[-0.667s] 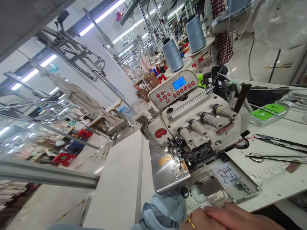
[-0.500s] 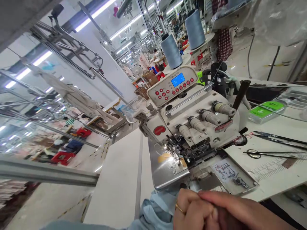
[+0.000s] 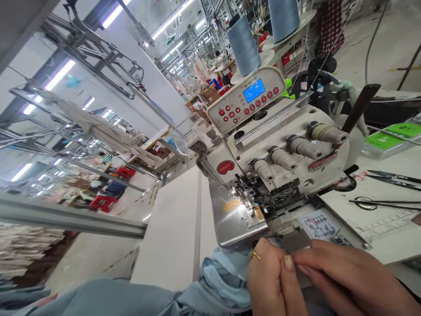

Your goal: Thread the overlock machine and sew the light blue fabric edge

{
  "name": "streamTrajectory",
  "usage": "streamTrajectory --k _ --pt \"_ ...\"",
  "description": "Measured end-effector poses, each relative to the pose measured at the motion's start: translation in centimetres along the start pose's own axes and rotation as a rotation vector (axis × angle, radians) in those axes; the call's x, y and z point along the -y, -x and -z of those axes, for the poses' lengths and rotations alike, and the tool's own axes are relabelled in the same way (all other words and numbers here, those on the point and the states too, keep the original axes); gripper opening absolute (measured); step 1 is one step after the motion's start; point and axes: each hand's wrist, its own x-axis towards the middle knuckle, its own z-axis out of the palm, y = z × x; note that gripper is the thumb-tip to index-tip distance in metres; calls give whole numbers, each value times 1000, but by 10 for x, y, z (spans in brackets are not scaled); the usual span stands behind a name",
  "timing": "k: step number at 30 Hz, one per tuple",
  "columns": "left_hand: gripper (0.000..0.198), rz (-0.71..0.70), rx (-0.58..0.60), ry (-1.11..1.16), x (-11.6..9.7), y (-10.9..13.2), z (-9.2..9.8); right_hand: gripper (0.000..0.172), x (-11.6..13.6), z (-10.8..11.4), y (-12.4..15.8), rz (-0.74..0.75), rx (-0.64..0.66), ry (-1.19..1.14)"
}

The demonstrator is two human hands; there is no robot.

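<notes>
My left hand [image 3: 268, 281] and my right hand [image 3: 348, 281] meet at the front edge of the sewing table, fingers pinched together. Between the fingertips they grip something small that I cannot make out. Light blue fabric [image 3: 226, 281] bunches up right beside my left hand, which wears a gold ring. Just beyond the hands stands a white overlock sewing machine [image 3: 279, 153] with its shiny needle plate [image 3: 235, 219] and presser foot.
Two blue thread cones [image 3: 245, 44] stand behind the machine's control panel [image 3: 248, 98]. Scissors [image 3: 394, 177] and tweezers [image 3: 384, 202] lie on the white table [image 3: 174, 237] to the right, near a green-labelled box [image 3: 391, 138]. A factory aisle with racks runs off to the left.
Both hands have risen into view and moved forward toward the machine, closing together in a pinch. The camera has shifted, so the machine sits higher and closer.
</notes>
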Motion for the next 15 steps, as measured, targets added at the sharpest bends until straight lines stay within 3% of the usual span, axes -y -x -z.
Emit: streamTrajectory --k 4,7,9,13,15 --pt "46 302 -9 493 -3 -3 3 28 3 3 1 11 -19 22" --pt "29 363 -63 715 -1 0 1 25 3 5 1 64 5 33" --pt "35 287 -67 692 4 3 -4 26 1 6 2 69 27 31" --pt "11 -76 -50 537 15 1 -12 35 -8 3 5 -60 110 23" --pt "11 -176 -46 416 16 -5 -10 39 -12 2 6 -122 141 -14"
